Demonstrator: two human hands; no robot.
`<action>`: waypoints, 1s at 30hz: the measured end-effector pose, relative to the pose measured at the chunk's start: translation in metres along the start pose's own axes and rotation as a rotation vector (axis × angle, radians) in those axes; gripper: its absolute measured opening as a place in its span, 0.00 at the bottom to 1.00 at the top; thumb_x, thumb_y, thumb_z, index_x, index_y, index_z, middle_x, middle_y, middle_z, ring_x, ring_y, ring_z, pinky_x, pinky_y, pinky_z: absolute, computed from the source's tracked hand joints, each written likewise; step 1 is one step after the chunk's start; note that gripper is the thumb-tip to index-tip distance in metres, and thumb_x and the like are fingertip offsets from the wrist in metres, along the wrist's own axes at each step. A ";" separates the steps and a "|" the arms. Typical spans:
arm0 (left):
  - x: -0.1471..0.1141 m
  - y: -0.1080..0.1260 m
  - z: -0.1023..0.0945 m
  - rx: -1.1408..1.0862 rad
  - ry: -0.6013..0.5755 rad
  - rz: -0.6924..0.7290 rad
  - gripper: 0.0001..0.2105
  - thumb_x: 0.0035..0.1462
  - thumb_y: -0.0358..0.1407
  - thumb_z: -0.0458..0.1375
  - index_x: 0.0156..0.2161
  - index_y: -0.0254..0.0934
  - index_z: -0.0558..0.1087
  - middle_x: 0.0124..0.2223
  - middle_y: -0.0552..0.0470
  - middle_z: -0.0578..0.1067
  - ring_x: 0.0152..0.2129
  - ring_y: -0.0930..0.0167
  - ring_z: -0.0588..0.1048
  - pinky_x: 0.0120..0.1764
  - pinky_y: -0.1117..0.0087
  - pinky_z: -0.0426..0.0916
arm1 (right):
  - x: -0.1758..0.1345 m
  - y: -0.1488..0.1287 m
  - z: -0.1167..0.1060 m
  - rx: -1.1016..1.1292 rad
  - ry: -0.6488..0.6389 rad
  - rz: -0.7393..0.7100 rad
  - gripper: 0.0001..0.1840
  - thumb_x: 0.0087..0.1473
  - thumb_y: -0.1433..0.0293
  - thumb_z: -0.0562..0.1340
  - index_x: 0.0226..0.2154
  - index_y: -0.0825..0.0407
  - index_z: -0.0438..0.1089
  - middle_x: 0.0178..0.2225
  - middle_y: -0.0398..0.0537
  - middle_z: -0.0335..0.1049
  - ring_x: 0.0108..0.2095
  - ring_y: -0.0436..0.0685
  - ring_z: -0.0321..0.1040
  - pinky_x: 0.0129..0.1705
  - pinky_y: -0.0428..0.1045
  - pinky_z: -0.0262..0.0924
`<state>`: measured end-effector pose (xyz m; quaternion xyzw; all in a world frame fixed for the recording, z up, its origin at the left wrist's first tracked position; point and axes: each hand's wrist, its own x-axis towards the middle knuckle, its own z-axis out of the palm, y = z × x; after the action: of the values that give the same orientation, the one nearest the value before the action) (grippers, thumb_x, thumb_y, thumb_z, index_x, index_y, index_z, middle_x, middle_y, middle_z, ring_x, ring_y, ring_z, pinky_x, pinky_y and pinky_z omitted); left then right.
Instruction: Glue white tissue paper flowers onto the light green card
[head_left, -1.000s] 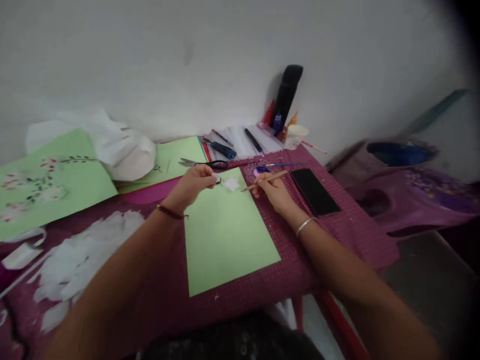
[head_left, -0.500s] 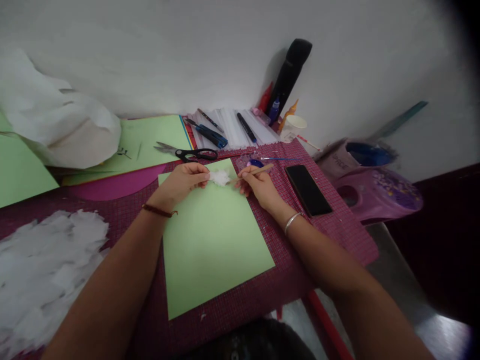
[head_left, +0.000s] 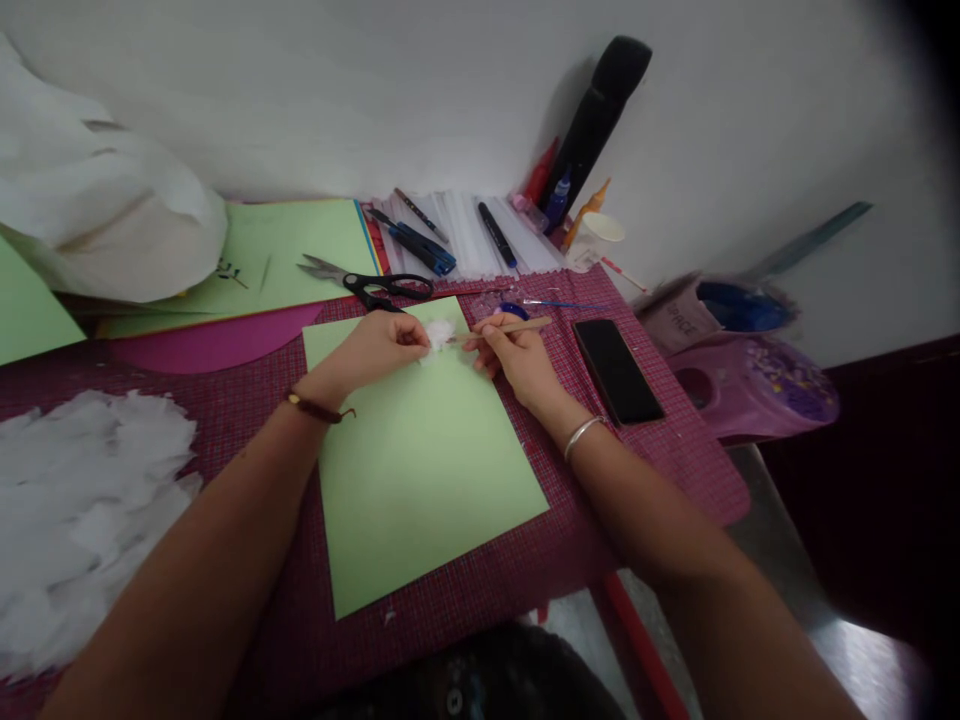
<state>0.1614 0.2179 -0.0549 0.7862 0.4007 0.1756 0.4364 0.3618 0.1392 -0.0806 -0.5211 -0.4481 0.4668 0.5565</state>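
Note:
A small, crumpled white paper piece (head_left: 439,332) lies at the upper part of a light green sheet (head_left: 431,480). My left hand (head_left: 386,348) is closed, thumb and forefinger pinching at the left edge of that white piece. In my right hand (head_left: 517,362) is a slim wooden stick (head_left: 531,325), held like a pen. Its thin tip points left and reaches the white piece; the tip is too small to tell its kind. A blue-purple lid-like thing (head_left: 513,311) is partly hidden behind my right fingers.
Scissors (head_left: 367,284), a box cutter (head_left: 412,243) and a black marker (head_left: 497,235) lie behind the sheet. A phone (head_left: 618,370) is to the right. Paint bottles (head_left: 556,203) and a paper cup (head_left: 598,238) stand by the wall. Torn white paper (head_left: 90,520) is heaped at left.
The view has shifted slightly. My left hand has come down a little, with its fingers more curled by the white piece. The stick in my right hand lies a bit flatter.

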 end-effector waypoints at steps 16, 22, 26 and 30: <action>0.005 -0.001 0.021 -0.117 0.204 0.014 0.01 0.46 0.29 0.61 0.26 0.34 0.74 0.23 0.54 0.71 0.21 0.74 0.66 0.26 0.73 0.58 | -0.024 -0.011 0.001 0.046 0.217 -0.154 0.08 0.60 0.61 0.54 0.32 0.45 0.60 0.25 0.40 0.67 0.26 0.51 0.68 0.30 0.48 0.65; 0.008 0.005 0.025 -0.169 0.221 -0.012 0.04 0.45 0.27 0.63 0.23 0.34 0.73 0.21 0.55 0.70 0.19 0.75 0.64 0.24 0.73 0.54 | -0.027 -0.007 0.008 -0.026 0.013 -0.161 0.06 0.59 0.66 0.57 0.31 0.47 0.64 0.23 0.40 0.67 0.25 0.50 0.66 0.31 0.48 0.64; 0.010 0.006 0.028 -0.230 0.244 -0.029 0.07 0.43 0.24 0.63 0.21 0.34 0.72 0.19 0.55 0.69 0.18 0.75 0.63 0.23 0.73 0.53 | -0.025 -0.004 0.011 -0.090 0.056 -0.137 0.08 0.60 0.63 0.57 0.30 0.46 0.64 0.23 0.40 0.68 0.26 0.51 0.66 0.30 0.48 0.63; 0.010 0.007 0.028 -0.253 0.234 -0.031 0.07 0.44 0.24 0.63 0.21 0.34 0.72 0.20 0.54 0.69 0.19 0.74 0.64 0.25 0.72 0.54 | -0.023 -0.003 0.010 -0.113 0.057 -0.142 0.09 0.59 0.61 0.58 0.31 0.46 0.64 0.24 0.40 0.68 0.25 0.50 0.66 0.29 0.48 0.62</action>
<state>0.1885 0.2088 -0.0657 0.6928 0.4358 0.3082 0.4848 0.3479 0.1179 -0.0774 -0.5317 -0.4934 0.3854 0.5703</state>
